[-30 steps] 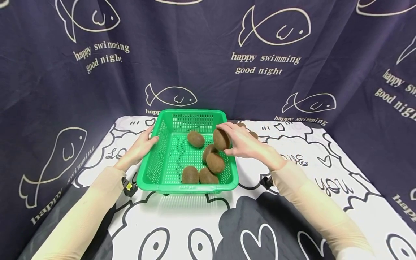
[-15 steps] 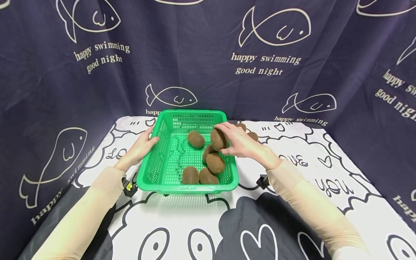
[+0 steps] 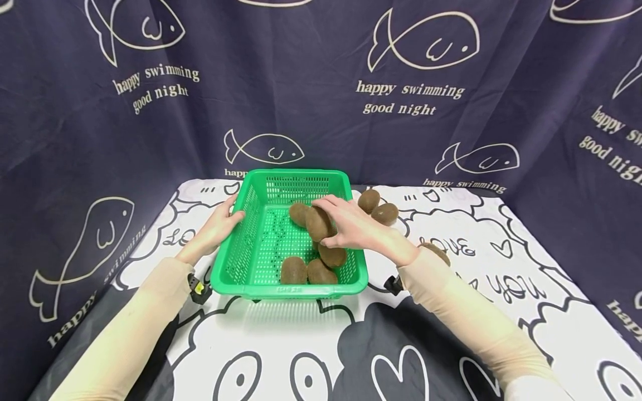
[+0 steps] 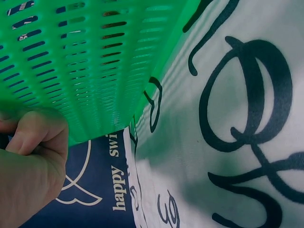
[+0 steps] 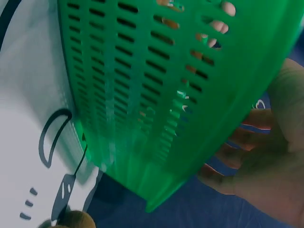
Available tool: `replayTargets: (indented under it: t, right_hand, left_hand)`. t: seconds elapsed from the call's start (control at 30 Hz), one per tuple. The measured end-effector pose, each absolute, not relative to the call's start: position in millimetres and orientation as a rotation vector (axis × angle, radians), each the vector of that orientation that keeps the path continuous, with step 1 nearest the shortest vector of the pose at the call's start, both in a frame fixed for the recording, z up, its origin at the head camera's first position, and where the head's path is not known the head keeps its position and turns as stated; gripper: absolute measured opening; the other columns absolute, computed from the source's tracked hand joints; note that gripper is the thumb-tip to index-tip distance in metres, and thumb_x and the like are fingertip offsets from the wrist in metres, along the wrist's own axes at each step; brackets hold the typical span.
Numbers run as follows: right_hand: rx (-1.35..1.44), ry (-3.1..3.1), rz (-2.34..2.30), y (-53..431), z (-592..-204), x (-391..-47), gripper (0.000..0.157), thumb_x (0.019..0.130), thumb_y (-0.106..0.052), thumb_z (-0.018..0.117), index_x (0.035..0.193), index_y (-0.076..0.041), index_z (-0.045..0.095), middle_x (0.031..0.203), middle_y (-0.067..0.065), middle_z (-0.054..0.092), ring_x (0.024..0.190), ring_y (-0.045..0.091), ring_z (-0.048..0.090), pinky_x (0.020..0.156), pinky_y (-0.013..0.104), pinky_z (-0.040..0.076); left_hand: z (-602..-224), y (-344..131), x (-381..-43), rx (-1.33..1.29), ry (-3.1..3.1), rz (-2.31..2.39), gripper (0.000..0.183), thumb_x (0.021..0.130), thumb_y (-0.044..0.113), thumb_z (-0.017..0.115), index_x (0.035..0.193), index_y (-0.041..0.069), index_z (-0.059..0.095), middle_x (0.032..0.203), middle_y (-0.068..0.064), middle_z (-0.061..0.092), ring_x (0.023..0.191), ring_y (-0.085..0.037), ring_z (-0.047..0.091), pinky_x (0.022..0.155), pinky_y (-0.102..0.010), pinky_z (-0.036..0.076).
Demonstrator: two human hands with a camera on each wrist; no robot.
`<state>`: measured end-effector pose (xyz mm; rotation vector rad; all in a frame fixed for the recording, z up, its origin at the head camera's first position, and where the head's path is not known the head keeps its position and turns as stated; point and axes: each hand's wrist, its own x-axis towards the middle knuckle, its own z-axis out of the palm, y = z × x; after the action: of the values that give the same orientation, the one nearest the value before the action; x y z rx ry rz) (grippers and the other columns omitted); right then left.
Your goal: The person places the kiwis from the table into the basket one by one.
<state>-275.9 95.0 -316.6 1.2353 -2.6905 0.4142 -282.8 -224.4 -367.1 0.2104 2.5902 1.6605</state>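
Observation:
A green plastic basket [image 3: 289, 290] with slotted walls stands on the table. My left hand [image 3: 217, 225] grips its left rim, thumb over the edge; the left wrist view shows that hand [image 4: 38, 152] curled at the rim outside the slotted wall. Over the basket's right half, my right hand [image 3: 353, 225] holds a brown kiwi [image 3: 319, 224] between fingers and thumb. Below and around it lie several kiwis, among them one kiwi [image 3: 293, 270] near the front wall. In the right wrist view the right hand [image 5: 266, 147] reaches over the rim, and the held kiwi is hidden.
Outside the basket, two kiwis [image 3: 384, 214] lie together to the right at the back. Another kiwi [image 3: 434, 253] sits partly hidden behind the right forearm. A white cloth with black drawings [image 3: 281, 340] covers the table; a dark blue curtain [image 3: 321, 111] hangs behind.
My right hand has moved left and slightly down with the kiwi, farther over the basket. The kiwis on the table at right are more exposed. My left hand and the basket have stayed put.

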Motion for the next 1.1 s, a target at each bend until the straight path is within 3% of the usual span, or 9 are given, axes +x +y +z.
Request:
replayTargets:
  t: [0.63,0.93,1.1]
  right_hand:
    - [1.300,-2.723,0.389,78.8,-328.0,-266.5,0.071,0.075,-0.037,0.080,0.135,-0.011,0.052,0.132,0.006,0.056,0.121,0.019,0.052,0.096,0.047,0.045]
    - [1.188,-2.577,0.560,114.3,-319.7,-270.6,0.052,0.085,-0.029,0.071,0.130,-0.006,0.056,0.124,0.012,0.059,0.109,0.026,0.058,0.090,0.046,0.050]
    - [1.037,-2.592,0.584,152.7,-322.0,-269.9,0.050,0.086,-0.024,0.070,0.129,-0.002,0.055,0.124,0.016,0.058,0.111,0.030,0.057,0.096,0.048,0.049]
  left_hand:
    - [-366.6,-224.4,-283.1,0.213,2.599,1.658,0.066,0.096,0.010,0.042,0.156,0.009,0.012,0.123,-0.033,0.052,0.070,-0.014,0.063,0.063,-0.029,0.061]
    - [-367.5,-226.6,-283.7,0.233,2.637,1.622,0.065,0.097,0.010,0.041,0.156,0.008,0.012,0.127,-0.033,0.052,0.078,-0.020,0.066,0.068,-0.030,0.061]
    - [-367.8,-225.9,-284.1,0.239,2.637,1.622,0.065,0.097,0.010,0.041,0.156,0.009,0.013,0.126,-0.032,0.052,0.076,-0.018,0.064,0.068,-0.029,0.061]
